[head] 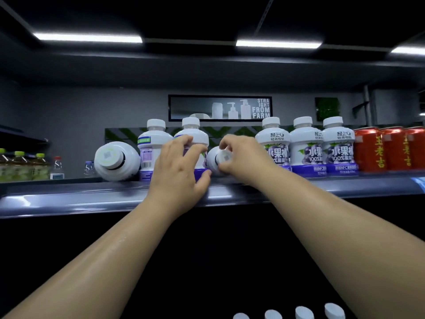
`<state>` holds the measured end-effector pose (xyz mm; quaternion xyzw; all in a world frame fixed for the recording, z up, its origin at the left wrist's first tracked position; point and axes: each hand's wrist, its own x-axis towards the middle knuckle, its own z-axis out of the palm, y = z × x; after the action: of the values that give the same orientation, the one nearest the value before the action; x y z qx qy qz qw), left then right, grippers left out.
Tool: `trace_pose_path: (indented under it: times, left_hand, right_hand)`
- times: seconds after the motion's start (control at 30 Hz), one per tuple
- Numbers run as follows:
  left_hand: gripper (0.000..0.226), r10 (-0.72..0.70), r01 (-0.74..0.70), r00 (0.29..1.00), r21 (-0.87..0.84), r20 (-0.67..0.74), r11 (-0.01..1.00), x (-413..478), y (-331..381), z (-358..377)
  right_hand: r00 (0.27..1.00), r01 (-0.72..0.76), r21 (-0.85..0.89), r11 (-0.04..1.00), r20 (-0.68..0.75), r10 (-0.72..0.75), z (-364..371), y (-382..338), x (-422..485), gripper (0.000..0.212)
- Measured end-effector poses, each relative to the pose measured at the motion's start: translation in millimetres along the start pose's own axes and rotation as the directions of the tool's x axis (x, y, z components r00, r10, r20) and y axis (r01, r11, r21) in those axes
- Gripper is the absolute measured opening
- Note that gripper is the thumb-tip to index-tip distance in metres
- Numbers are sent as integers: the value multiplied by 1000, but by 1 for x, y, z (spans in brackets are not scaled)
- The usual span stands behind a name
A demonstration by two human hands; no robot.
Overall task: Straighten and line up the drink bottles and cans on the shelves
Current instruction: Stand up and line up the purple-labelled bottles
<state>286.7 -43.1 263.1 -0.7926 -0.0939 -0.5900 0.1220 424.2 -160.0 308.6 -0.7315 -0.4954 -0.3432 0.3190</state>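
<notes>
White juice bottles with purple labels stand on a dark shelf (69,199). One bottle (115,161) lies on its side at the left, cap toward me. A second tipped bottle (217,158) lies in the middle, and my right hand (241,157) grips it around the cap end. My left hand (181,166) is wrapped around an upright bottle (192,134) just left of it. Another upright bottle (154,146) shows its back label. Three upright bottles (305,148) stand in a row to the right, then red cans (388,148).
Green-capped tea bottles (20,164) and small water bottles (57,165) stand far left on another shelf. White caps (303,313) of bottles on a lower shelf show at the bottom right. A framed sign (219,108) hangs on the wall behind.
</notes>
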Motion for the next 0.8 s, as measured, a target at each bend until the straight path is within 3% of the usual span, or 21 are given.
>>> trace_pose_path:
  times: [0.23, 0.43, 0.6, 0.73, 0.8]
  left_hand:
    - [64, -91, 87, 993, 49, 80, 995, 18, 2, -1]
    - [69, -136, 132, 987, 42, 91, 990, 21, 15, 2]
    - [70, -183, 182, 981, 21, 69, 983, 21, 17, 5]
    - [54, 85, -81, 992, 43, -98, 996, 21, 30, 8]
    - [54, 119, -120, 991, -18, -57, 993, 22, 47, 13]
  right_hand:
    - [992, 27, -26, 999, -122, -30, -53, -3, 20, 27]
    - [998, 45, -87, 995, -44, -49, -75, -5, 47, 23]
    - [998, 50, -206, 977, 35, -44, -63, 16, 49, 34]
    - [995, 83, -199, 976, 65, -71, -63, 34, 40, 38]
    - [991, 131, -188, 973, 13, -131, -66, 43, 31, 45]
